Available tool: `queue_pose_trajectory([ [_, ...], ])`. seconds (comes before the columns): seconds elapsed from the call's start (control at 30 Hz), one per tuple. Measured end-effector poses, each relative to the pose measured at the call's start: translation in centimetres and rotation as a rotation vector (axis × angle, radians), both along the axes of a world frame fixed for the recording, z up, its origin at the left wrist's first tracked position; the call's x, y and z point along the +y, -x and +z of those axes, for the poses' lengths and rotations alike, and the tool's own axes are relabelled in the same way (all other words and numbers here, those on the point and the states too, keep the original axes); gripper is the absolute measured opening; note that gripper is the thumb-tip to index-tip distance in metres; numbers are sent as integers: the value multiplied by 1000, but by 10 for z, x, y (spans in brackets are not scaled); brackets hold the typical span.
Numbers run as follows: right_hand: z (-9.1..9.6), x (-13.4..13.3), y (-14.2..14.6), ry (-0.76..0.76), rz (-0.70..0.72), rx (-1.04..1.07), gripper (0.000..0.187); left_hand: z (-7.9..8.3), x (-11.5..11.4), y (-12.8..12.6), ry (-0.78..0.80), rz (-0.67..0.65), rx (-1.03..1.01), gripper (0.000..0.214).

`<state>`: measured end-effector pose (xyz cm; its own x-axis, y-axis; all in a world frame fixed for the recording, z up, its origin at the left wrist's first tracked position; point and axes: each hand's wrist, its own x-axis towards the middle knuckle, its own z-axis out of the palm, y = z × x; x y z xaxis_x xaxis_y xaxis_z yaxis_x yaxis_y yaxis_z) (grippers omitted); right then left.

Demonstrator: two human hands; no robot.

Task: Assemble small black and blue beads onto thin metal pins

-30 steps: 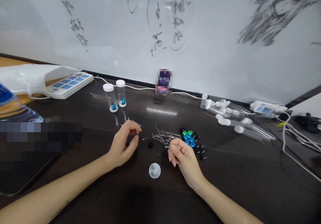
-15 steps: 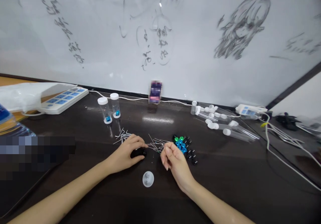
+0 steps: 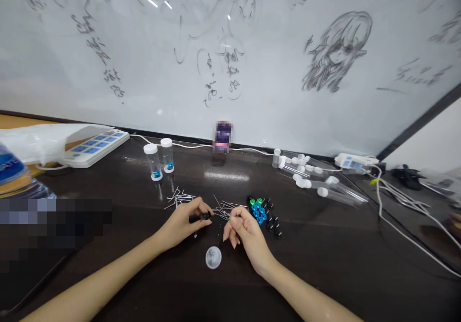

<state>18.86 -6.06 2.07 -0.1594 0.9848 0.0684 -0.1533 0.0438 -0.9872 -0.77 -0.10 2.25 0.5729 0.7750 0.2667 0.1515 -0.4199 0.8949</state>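
Observation:
My left hand [image 3: 182,225] is closed in a pinch on a small black cylindrical part [image 3: 200,216], lifted just off the dark table [image 3: 324,250]. Close to its right, my right hand [image 3: 243,230] is pinched at the edge of a heap of thin metal pins [image 3: 225,209]; whether it holds a pin I cannot make out. A cluster of blue, green and black small parts [image 3: 262,211] lies right of my right hand. A clear round cap [image 3: 213,257] rests between my wrists. More loose pins [image 3: 179,197] lie behind my left hand.
Two upright clear vials [image 3: 161,158] with white caps and blue parts inside stand at the back. Several empty vials and caps [image 3: 313,180] lie at the right. A power strip [image 3: 94,142], plastic bag [image 3: 39,137], water bottle [image 3: 14,178] and cables [image 3: 403,202] line the edges.
My left hand moved right, picked up the black part from the table and raised it. My right hand shifted slightly left toward it. The camera tilted upward.

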Motion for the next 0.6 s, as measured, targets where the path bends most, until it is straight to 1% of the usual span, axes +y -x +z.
queue_pose_trajectory([
  [0.1,2,-1,0,-8,7,-21,21,0,-4,-3,176,-36,-101,16],
  [0.17,2,-1,0,-17,3,-38,21,1,-7,-5,253,-55,-147,18],
  [0.27,3,-2,0,-26,-15,-67,22,2,-8,-6,312,-63,-178,20],
  [0.43,1,-4,1,-50,-32,-117,21,1,-6,-7,368,-80,-182,18],
  [0.6,-1,-8,0,-105,-20,-262,18,-3,-6,-8,456,-102,-237,18],
])
